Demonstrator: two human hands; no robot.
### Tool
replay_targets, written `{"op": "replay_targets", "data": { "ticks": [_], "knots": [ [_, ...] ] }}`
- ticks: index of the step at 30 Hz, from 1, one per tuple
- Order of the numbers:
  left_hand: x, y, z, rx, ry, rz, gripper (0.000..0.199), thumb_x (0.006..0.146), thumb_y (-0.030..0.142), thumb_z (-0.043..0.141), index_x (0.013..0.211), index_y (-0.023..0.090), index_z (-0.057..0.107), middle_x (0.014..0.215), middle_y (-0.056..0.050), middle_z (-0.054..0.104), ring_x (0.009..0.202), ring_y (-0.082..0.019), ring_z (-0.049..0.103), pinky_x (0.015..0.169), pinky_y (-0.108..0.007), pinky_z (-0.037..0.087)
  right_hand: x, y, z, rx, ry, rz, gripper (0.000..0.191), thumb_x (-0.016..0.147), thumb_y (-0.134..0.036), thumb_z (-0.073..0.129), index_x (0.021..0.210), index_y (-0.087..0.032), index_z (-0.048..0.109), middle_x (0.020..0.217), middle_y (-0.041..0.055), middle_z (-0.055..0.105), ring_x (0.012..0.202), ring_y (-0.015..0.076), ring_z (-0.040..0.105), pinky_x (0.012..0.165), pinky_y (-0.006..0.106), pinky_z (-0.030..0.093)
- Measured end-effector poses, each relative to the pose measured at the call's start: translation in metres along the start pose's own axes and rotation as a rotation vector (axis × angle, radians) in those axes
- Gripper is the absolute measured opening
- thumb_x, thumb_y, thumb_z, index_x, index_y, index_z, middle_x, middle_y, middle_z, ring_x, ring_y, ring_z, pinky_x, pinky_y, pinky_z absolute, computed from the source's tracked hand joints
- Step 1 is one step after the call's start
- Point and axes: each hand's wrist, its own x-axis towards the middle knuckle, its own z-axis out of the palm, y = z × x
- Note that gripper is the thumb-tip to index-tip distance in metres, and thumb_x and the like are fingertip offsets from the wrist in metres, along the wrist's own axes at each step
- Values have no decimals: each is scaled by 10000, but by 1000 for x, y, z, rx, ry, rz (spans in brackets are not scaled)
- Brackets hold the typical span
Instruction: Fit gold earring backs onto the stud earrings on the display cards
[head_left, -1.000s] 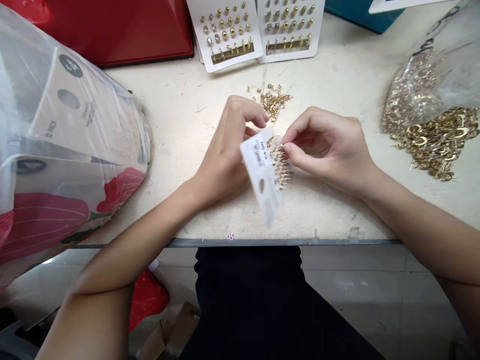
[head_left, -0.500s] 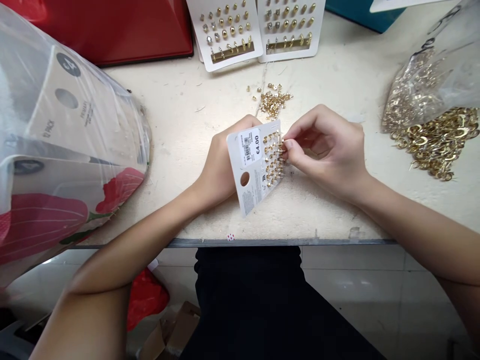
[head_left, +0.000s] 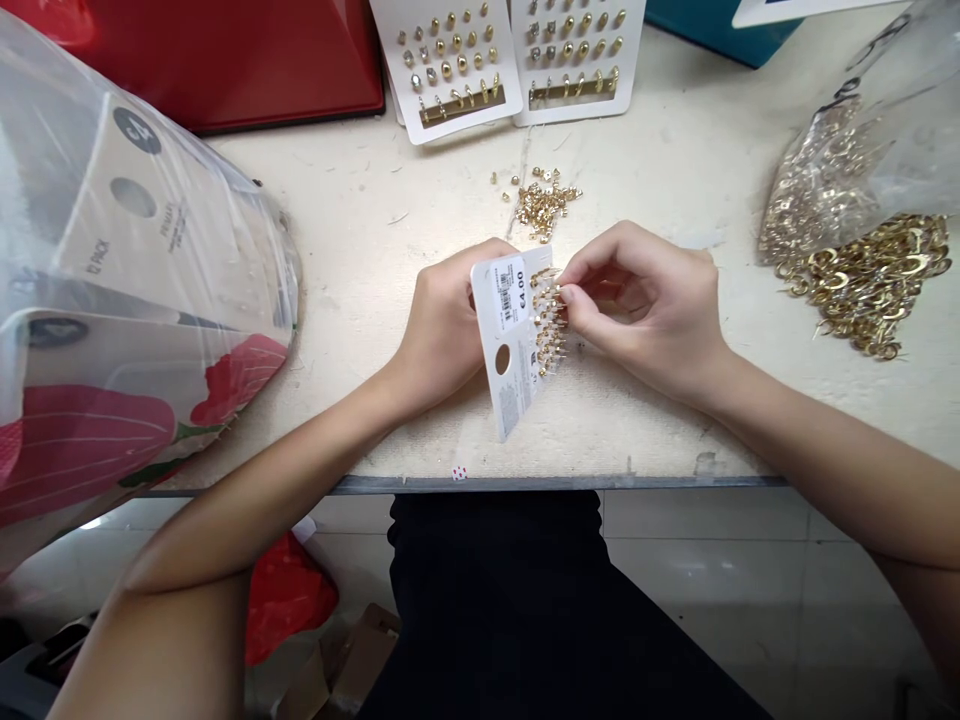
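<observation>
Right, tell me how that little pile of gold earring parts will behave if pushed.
The pile of small gold earring parts will probably scatter rather than slide as one, since nothing binds it. The stray bits lying apart suggest the pieces skitter or roll easily. Each looks tiny and light, so likely fiddly to pinch off the table.

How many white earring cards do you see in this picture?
3. One white earring card is in the left hand, near the right hand. Another card and a third card lie side by side at the far edge of the table. More may be hidden beneath them.
</observation>
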Motion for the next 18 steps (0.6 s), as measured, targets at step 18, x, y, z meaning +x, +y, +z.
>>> {"op": "replay_targets", "data": {
  "ticks": [18],
  "knots": [
    [5,9,-9,-47,-124,-148,268,713,374,844,725,181,659,697,6,666,581,-82,545,518,-209,414,6,1,-16,-103,-126,-135,143,893,-86,622,938,-220,645,874,12,707,754,127,690,694,281,635]
  ]
}}
